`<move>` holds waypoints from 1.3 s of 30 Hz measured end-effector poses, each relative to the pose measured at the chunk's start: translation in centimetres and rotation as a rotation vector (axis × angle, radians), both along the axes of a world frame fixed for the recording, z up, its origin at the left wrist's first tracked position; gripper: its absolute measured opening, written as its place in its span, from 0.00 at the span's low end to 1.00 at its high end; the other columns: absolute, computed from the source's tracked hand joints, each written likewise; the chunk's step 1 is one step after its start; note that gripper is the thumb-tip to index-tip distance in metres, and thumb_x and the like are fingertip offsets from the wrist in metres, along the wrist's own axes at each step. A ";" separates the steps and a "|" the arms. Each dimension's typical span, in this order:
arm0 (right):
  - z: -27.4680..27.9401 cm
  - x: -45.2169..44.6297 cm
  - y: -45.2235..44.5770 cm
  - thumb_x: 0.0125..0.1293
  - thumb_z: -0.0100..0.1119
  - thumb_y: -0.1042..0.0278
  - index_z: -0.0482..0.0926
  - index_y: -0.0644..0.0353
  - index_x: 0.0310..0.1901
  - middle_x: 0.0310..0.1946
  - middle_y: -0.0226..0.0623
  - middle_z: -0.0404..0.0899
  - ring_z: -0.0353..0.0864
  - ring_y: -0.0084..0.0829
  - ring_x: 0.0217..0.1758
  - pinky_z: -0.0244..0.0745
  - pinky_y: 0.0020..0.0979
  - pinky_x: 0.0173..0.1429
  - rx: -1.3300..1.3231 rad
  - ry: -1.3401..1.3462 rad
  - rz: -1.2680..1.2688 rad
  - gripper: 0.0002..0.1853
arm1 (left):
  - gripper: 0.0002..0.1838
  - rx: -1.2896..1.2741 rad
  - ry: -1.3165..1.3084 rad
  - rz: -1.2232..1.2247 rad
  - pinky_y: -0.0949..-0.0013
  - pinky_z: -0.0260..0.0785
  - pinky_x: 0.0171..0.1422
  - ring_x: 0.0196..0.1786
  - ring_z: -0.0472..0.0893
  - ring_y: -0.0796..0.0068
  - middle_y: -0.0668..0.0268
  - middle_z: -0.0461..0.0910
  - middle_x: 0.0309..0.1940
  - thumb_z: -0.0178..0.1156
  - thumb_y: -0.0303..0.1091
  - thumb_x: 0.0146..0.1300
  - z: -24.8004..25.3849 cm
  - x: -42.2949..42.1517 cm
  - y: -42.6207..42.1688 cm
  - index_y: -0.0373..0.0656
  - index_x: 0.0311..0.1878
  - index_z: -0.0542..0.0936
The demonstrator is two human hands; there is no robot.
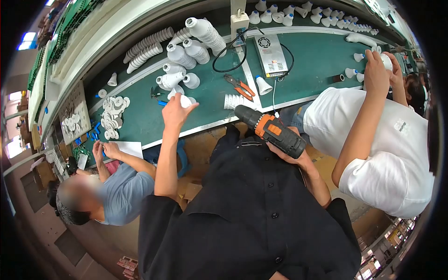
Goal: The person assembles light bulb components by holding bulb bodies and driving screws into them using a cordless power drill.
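My right hand (291,151) is wrapped round a black and orange cordless drill (270,130), held in front of my chest with its front end towards the upper left. Over the green bench my left hand (176,112) is closed on a white cup-shaped plastic piece (185,101), partly hidden by the fingers. A blue-tipped part (162,103) shows just beside that hand. Beyond it stand stacked white plastic housings (181,56). Near the drill's front end lie a short white stack (235,101), orange-handled pliers (239,86) and a white cone with a blue end (263,85).
A metal power supply (272,56) with a black cable lies on the bench (212,100). Flat white discs (113,114) are heaped at left. A co-worker in blue (126,191) sits left; another in white (387,154) works close on my right, holding a white part.
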State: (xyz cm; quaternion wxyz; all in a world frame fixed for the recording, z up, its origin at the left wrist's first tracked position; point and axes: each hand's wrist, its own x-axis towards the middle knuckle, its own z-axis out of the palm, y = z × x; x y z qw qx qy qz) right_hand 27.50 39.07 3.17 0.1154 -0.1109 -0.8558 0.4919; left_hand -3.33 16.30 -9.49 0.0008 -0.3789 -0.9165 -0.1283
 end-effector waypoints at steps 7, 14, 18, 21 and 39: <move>-2.2 2.0 -0.3 0.56 0.71 0.71 0.83 0.60 0.40 0.35 0.35 0.84 0.81 0.36 0.37 0.74 0.34 0.47 -0.074 -0.118 -0.115 0.10 | 0.38 -0.512 -0.028 -0.239 0.61 0.77 0.38 0.38 0.85 0.61 0.59 0.82 0.34 0.80 0.52 0.35 -6.0 -3.2 2.1 0.37 0.46 0.78; -1.8 2.8 -0.4 0.56 0.72 0.69 0.84 0.58 0.42 0.39 0.32 0.85 0.78 0.33 0.48 0.69 0.34 0.56 -0.042 -0.089 -0.167 0.12 | 0.31 -0.195 0.267 -0.393 0.59 0.74 0.43 0.37 0.82 0.64 0.58 0.81 0.38 0.76 0.51 0.43 -4.4 -1.0 3.8 0.38 0.45 0.79; -3.7 3.8 -0.4 0.56 0.73 0.68 0.84 0.56 0.42 0.39 0.31 0.85 0.77 0.34 0.47 0.68 0.34 0.55 -0.129 -0.201 -0.240 0.12 | 0.21 0.153 -0.533 -0.067 0.59 0.73 0.42 0.34 0.80 0.64 0.59 0.81 0.35 0.63 0.44 0.62 -4.4 5.0 6.5 0.39 0.51 0.80; -4.5 4.3 -0.2 0.56 0.74 0.66 0.85 0.55 0.42 0.39 0.30 0.85 0.77 0.35 0.47 0.68 0.34 0.55 -0.131 -0.246 -0.255 0.13 | 0.18 0.200 -0.919 0.102 0.61 0.72 0.42 0.33 0.80 0.65 0.58 0.82 0.30 0.57 0.38 0.63 -9.3 6.1 7.1 0.36 0.50 0.82; -4.2 4.2 0.5 0.56 0.73 0.65 0.85 0.55 0.42 0.38 0.30 0.85 0.78 0.34 0.44 0.67 0.35 0.52 -0.172 -0.261 -0.253 0.12 | 0.18 0.302 -0.787 0.297 0.62 0.70 0.39 0.31 0.82 0.64 0.58 0.83 0.27 0.59 0.43 0.63 -11.2 7.1 7.7 0.35 0.44 0.83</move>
